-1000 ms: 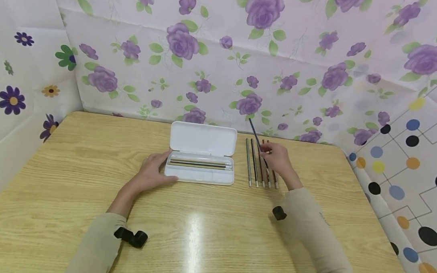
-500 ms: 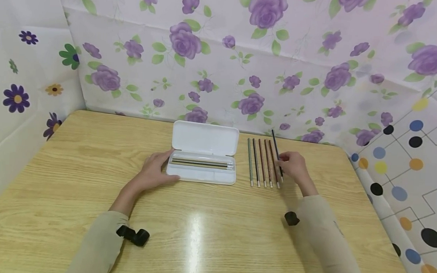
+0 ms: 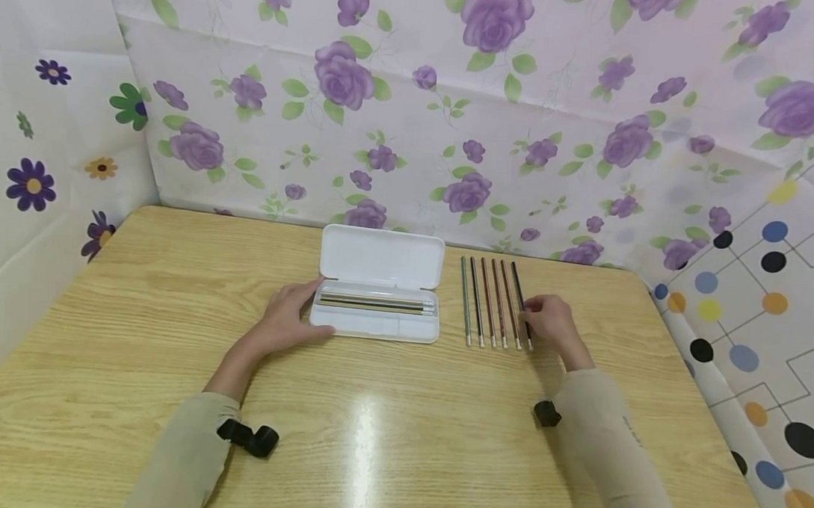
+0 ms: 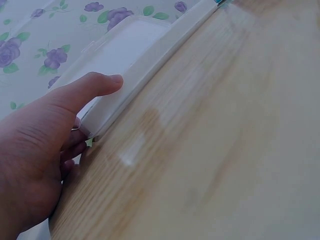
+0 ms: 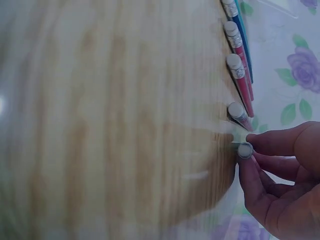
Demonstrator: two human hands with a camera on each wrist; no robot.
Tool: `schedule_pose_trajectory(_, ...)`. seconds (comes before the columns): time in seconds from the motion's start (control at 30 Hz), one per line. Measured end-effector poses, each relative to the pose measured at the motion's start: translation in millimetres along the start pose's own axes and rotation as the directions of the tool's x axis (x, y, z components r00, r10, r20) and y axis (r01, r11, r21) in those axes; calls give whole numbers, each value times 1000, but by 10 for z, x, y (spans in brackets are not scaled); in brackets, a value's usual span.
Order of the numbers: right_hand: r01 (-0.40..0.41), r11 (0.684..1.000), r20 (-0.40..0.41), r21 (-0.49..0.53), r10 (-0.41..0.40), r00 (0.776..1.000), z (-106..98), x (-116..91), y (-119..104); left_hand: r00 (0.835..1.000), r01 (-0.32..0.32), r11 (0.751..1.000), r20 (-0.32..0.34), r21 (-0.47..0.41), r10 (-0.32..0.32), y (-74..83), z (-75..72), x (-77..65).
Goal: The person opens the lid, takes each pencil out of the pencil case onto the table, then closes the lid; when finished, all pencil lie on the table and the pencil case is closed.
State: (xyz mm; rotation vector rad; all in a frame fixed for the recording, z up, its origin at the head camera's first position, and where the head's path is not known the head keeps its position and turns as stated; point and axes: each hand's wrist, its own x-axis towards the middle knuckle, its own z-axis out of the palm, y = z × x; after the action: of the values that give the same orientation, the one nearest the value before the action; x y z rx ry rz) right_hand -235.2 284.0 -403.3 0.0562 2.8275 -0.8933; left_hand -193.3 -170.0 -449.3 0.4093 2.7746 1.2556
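Observation:
An open white pencil case [image 3: 377,326] stands on the table with its lid raised; several pencils [image 3: 371,305] lie in its inner tray. My left hand [image 3: 289,313] holds the case by its left end, the thumb on the front edge and the other fingers round the side, partly hidden in the left wrist view. On the right, several pencils [image 3: 482,301] with white eraser ends lie in a row, erasers toward me. My right hand [image 3: 551,319] pinches a dark pencil [image 3: 517,284] at the row's right end between thumb and finger; its eraser end shows in the right wrist view.
The wooden table [image 3: 401,433] ends at the back against a flower-patterned sheet [image 3: 412,119]. A dotted sheet [image 3: 748,318] borders the right side. Black wrist cameras [image 3: 260,441] sit on both sleeves.
My right hand has moved right and down, bringing the dark pencil from above the row, tilted, to its right end on the table. The left hand stays on the case.

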Motion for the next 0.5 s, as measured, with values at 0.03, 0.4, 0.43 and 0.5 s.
schedule_pose_trajectory(0.03, 0, 1000, -2, -7, 0, 1000, 5, 2, 2, 1000, 0, 1000, 0, 0, 0, 2, -1, 0)
schedule_pose_trajectory(0.4, 22, 998, -33, -65, -24, 999, 63, 37, 4, 1000, -9, 1000, -5, -1, 9, -18, 9, 0)
schedule_pose_trajectory(0.43, 27, 997, -31, -69, -30, 999, 61, 35, 3, 1000, -9, 1000, -5, -1, 9, -14, 9, 0)
schedule_pose_trajectory(0.5, 33, 997, -22, -63, -34, 999, 48, 26, -4, 1000, -9, 1000, -6, 1, 9, -12, 11, 0)
